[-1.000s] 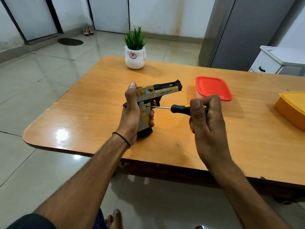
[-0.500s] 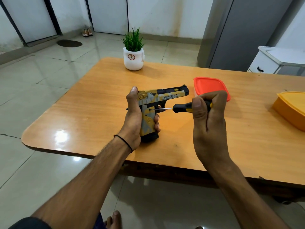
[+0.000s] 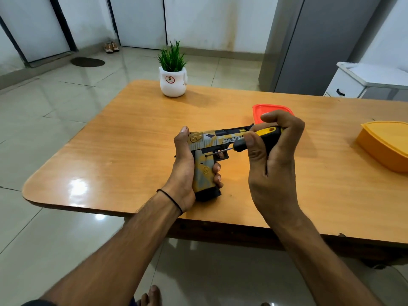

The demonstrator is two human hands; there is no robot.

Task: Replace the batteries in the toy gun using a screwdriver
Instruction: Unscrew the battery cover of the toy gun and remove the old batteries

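A yellow, grey and black toy gun [image 3: 204, 164] stands upright on the wooden table [image 3: 123, 155], barrel pointing right. My left hand [image 3: 184, 173] wraps its grip from behind, thumb up along the slide. My right hand [image 3: 273, 155] is closed on a screwdriver [image 3: 254, 140] with a black and yellow handle. The thin metal shaft slants down to the left, and its tip touches the top of the grip, just behind the trigger.
A red-lidded box [image 3: 259, 112] sits behind my right hand, partly hidden. An orange container [image 3: 385, 144] lies at the right edge. A white pot with a green plant [image 3: 172, 79] stands at the table's far side. A grey cabinet and white unit stand beyond.
The gun and both hands have shifted slightly toward me. My right hand has lifted, tilting the screwdriver from level to slanting down-left, with the tip still at the grip.
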